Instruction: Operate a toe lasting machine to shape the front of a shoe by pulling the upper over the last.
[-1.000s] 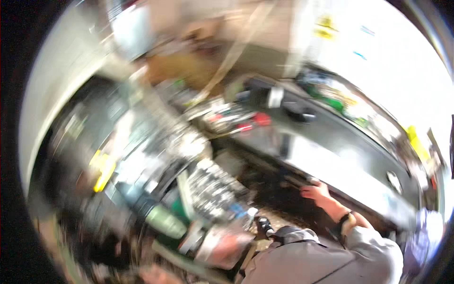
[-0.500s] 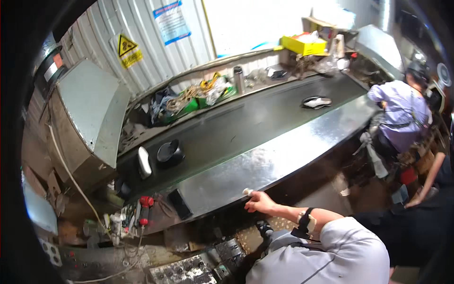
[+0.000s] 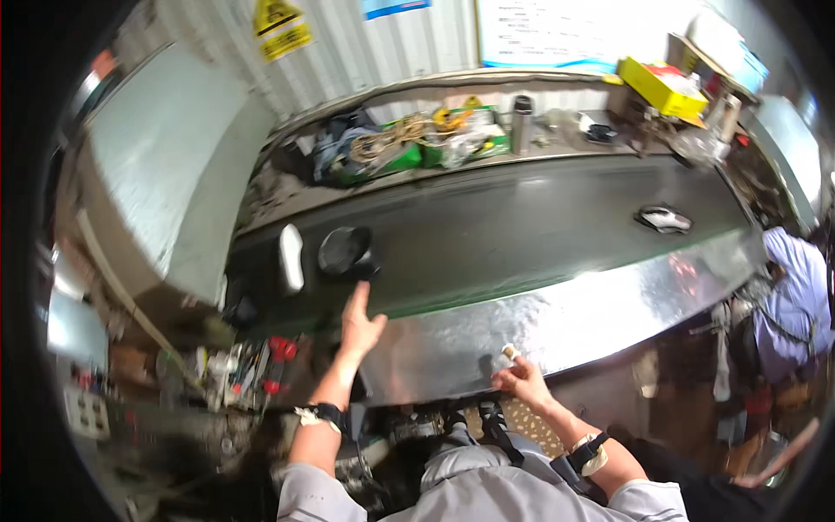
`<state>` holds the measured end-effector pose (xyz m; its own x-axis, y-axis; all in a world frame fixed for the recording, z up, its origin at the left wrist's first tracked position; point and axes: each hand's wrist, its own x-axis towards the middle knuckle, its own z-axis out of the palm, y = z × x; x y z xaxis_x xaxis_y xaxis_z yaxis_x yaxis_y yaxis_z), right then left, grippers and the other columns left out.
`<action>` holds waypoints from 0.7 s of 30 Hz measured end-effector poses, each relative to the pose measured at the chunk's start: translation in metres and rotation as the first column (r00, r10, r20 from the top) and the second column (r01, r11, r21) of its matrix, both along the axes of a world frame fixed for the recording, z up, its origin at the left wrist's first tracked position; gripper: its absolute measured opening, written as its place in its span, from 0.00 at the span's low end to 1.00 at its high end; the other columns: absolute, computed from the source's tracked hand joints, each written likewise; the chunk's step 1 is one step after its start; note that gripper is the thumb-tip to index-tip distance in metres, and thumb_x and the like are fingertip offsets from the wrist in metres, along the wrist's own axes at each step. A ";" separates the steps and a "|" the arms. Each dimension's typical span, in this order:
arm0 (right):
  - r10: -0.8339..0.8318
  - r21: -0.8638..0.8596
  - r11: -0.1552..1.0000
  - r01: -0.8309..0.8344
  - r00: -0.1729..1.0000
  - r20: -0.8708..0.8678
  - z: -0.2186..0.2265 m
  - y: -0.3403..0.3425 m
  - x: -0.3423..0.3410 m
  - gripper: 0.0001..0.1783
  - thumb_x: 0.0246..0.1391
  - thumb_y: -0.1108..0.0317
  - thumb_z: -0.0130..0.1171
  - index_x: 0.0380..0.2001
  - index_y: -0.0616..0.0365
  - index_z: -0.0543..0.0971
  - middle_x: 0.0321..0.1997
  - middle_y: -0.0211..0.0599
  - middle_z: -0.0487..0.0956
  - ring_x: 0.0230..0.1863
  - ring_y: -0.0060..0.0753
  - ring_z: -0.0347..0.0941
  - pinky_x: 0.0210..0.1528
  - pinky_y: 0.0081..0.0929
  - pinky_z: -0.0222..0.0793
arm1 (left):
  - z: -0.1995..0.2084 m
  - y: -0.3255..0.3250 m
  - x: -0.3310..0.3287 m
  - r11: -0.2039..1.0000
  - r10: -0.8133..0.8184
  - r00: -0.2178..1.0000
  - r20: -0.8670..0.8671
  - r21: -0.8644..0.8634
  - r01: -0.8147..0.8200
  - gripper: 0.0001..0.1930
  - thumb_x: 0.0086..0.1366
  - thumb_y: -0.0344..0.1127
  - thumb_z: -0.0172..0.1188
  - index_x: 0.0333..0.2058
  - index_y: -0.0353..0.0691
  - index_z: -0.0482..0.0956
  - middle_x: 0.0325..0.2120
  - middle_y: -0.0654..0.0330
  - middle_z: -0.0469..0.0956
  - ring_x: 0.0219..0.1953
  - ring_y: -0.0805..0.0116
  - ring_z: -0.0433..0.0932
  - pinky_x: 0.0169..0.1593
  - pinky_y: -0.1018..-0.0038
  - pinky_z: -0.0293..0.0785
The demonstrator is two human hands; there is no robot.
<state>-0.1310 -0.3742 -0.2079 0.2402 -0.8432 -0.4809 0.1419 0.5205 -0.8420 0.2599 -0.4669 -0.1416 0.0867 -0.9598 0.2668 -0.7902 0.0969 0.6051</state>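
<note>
Three pieces lie on the dark belt (image 3: 522, 213): one black piece (image 3: 346, 250) and one white piece (image 3: 292, 258) side by side near its left end, and one black-and-white piece (image 3: 665, 219) near its right end. Two bare hands reach in from the near side, each forearm with one black wristband. The left hand (image 3: 358, 326) is over the left end of the steel bench (image 3: 452, 344), arm stretched forward, back of the hand up, index finger straight and thumb spread wide to the right; it holds nothing visible. Its fingertip points at the near side of the black piece, though whether they touch I cannot tell. The right hand (image 3: 520, 378) is at the bench's near edge, around mid-length, arm bent, fingers curled narrow; one small pale thing (image 3: 509, 351) sits at its fingertips, worn or held I cannot tell. The black piece is rounded, with a hollow ringed by a raised rim and a slightly glossy lower part on the right; the white one is long, slim and smooth. Along the belt's far edge stand one flask (image 3: 521, 124) and, farther right, one yellow box (image 3: 664, 90).
</note>
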 end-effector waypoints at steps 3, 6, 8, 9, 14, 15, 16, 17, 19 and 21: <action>0.079 0.076 0.994 -0.078 0.997 -0.017 0.032 0.007 0.004 0.30 0.63 0.66 0.64 0.64 0.63 0.66 0.43 0.36 0.83 0.38 0.20 0.78 0.42 0.22 0.76 | -0.031 -0.076 0.070 0.954 0.230 0.969 0.087 0.177 -0.242 0.55 0.48 0.43 0.77 0.70 0.33 0.54 0.65 0.35 0.64 0.69 0.46 0.63 0.70 0.60 0.60; 0.048 0.200 0.979 -0.049 0.999 0.009 0.053 0.008 0.007 0.43 0.62 0.60 0.67 0.72 0.60 0.57 0.50 0.35 0.81 0.44 0.21 0.77 0.47 0.24 0.76 | -0.046 -0.125 0.120 0.853 0.158 0.981 0.110 0.485 -0.192 0.30 0.48 0.46 0.76 0.48 0.36 0.83 0.45 0.49 0.85 0.50 0.51 0.83 0.56 0.62 0.75; -0.091 0.195 0.976 0.092 0.996 -0.010 0.054 0.007 -0.004 0.43 0.63 0.61 0.65 0.72 0.62 0.54 0.53 0.41 0.80 0.47 0.26 0.78 0.52 0.29 0.78 | -0.025 -0.164 0.051 0.889 0.011 0.984 0.176 0.449 -0.090 0.19 0.50 0.43 0.74 0.34 0.33 0.86 0.33 0.50 0.87 0.39 0.52 0.86 0.45 0.63 0.79; -0.132 0.202 0.972 0.125 0.991 0.024 0.059 0.003 -0.006 0.49 0.62 0.59 0.67 0.75 0.60 0.49 0.56 0.37 0.79 0.49 0.26 0.77 0.51 0.25 0.76 | -0.006 -0.166 0.012 0.928 -0.011 0.988 0.154 0.370 -0.048 0.18 0.51 0.42 0.74 0.33 0.32 0.86 0.31 0.50 0.86 0.36 0.55 0.86 0.43 0.64 0.79; -0.449 0.430 0.859 0.278 0.814 0.370 0.083 -0.019 0.016 0.65 0.58 0.64 0.70 0.76 0.34 0.26 0.74 0.44 0.58 0.69 0.49 0.63 0.66 0.69 0.57 | 0.054 -0.086 -0.092 0.797 -0.197 0.803 -0.563 0.385 0.465 0.15 0.59 0.37 0.72 0.37 0.28 0.85 0.25 0.58 0.84 0.32 0.76 0.82 0.41 0.77 0.77; -0.538 0.475 0.815 0.332 0.738 0.407 0.089 -0.022 0.015 0.65 0.57 0.64 0.70 0.76 0.35 0.27 0.75 0.45 0.55 0.70 0.50 0.62 0.67 0.72 0.55 | 0.047 -0.095 -0.078 0.823 -0.209 0.728 -0.652 0.284 0.491 0.16 0.63 0.35 0.70 0.43 0.26 0.84 0.31 0.59 0.85 0.35 0.74 0.83 0.44 0.76 0.78; -0.619 0.530 0.765 0.367 0.647 0.445 0.088 -0.024 0.014 0.65 0.57 0.65 0.70 0.76 0.36 0.27 0.77 0.46 0.52 0.71 0.51 0.61 0.67 0.74 0.53 | 0.029 -0.112 -0.054 0.890 -0.163 0.733 -0.660 0.222 0.398 0.17 0.64 0.35 0.69 0.47 0.27 0.82 0.37 0.56 0.85 0.39 0.72 0.83 0.47 0.75 0.79; -0.642 0.525 0.750 0.403 0.638 0.426 0.064 -0.020 -0.001 0.65 0.57 0.66 0.70 0.76 0.37 0.27 0.77 0.46 0.52 0.71 0.52 0.61 0.67 0.76 0.52 | 0.025 -0.130 -0.035 0.940 -0.071 0.794 -0.604 0.226 0.257 0.18 0.66 0.34 0.67 0.49 0.26 0.81 0.39 0.53 0.85 0.41 0.70 0.83 0.50 0.73 0.79; -0.744 0.574 0.656 0.491 0.548 0.382 0.047 -0.013 -0.012 0.65 0.56 0.68 0.71 0.76 0.38 0.28 0.75 0.46 0.57 0.70 0.50 0.63 0.67 0.76 0.53 | -0.019 -0.160 0.058 0.983 0.056 0.941 -0.333 0.185 0.007 0.22 0.62 0.36 0.71 0.50 0.27 0.80 0.45 0.47 0.83 0.46 0.57 0.83 0.53 0.67 0.77; -0.786 0.578 0.607 0.546 0.522 0.332 0.060 -0.014 -0.019 0.64 0.56 0.68 0.70 0.76 0.37 0.31 0.74 0.40 0.60 0.68 0.48 0.65 0.66 0.75 0.56 | -0.065 -0.170 0.171 0.960 0.250 0.900 0.357 0.025 -0.277 0.35 0.58 0.37 0.71 0.62 0.30 0.69 0.61 0.39 0.70 0.62 0.41 0.69 0.66 0.55 0.64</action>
